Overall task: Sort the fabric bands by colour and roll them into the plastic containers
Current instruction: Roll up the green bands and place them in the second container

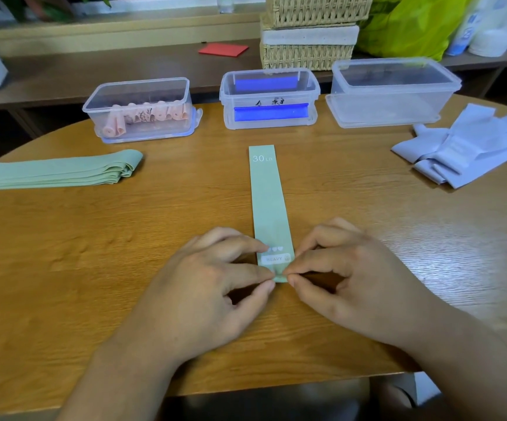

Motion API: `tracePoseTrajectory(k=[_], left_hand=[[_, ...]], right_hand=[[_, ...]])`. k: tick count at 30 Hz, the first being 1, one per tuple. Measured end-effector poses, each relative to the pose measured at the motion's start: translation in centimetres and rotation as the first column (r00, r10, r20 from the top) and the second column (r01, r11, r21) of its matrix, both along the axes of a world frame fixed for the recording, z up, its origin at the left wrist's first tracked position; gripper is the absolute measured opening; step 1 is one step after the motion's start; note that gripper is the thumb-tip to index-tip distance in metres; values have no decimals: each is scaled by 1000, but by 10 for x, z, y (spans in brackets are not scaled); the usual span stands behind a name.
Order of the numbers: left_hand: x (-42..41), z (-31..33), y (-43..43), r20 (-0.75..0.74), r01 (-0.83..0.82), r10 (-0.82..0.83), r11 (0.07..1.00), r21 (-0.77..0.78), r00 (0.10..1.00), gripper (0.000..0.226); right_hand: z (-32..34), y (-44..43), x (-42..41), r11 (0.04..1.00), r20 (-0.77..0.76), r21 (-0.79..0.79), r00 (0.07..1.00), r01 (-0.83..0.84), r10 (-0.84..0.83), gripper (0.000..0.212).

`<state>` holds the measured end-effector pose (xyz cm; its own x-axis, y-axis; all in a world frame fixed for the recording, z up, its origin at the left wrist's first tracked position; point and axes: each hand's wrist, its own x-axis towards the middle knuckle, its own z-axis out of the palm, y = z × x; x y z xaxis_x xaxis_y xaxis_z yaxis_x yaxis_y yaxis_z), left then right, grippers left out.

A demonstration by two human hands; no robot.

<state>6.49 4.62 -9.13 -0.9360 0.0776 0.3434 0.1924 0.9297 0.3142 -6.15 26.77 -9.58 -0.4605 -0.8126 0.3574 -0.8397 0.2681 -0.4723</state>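
Three plastic containers [227,95] beyond the green band [267,202], green stack [63,173] left of it, grey heap [465,147] right, left hand [212,284] and right hand [349,278] pinching its near end.

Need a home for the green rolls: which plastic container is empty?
The rightmost container, the largest one: nothing shows inside it. The left container holds pink rolls, and the middle container shows blue.

Both bare: left hand [212,284], right hand [352,275], nails short and plain. Left forearm [118,375], right forearm [474,354] uncovered as far as seen.
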Motion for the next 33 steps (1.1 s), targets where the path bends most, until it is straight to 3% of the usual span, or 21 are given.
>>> tracePoseTrajectory(k=[10,17,22,27,33], left_hand=[[-2,1,2,20,-84,86,991,-102,996,34],[-1,2,2,51,-84,90,990,-111,995,35],[-1,1,3,17,-94,96,991,-99,995,34],[-1,3,2,-60,-99,100,995,23,993,26],[-2,2,5,10,-26,26,1000,15,1000,29]], right_hand=[[-1,-2,4,997,-147,22,987,72,-68,25],[-3,-2,5,998,-202,22,977,-65,68,22],[-3,-1,4,1000,-181,14,983,-21,23,29],[-4,-3,4,999,-140,15,990,34,-31,32],[-4,-5,4,998,-149,18,987,58,-55,30]])
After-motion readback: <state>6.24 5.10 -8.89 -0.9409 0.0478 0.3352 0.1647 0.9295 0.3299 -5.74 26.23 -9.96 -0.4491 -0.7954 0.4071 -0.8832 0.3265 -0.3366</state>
